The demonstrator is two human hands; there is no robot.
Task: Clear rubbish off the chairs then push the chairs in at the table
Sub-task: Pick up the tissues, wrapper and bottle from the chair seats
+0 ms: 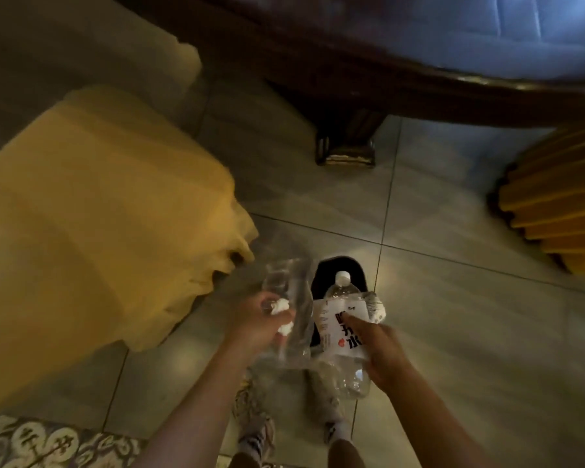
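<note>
My left hand (257,324) gripping clear plastic wrap (289,298) and tissue (281,307), fingers closed round them, my right hand (380,349) clasping a water bottle (343,327), above the black bin (340,268), beside the yellow-covered chair (92,214)

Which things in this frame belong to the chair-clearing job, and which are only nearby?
Job: water bottle in right hand; clear plastic wrapper and tissue in left hand; yellow-covered chair; table.
Nearby: black bin; patterned fabric.
</note>
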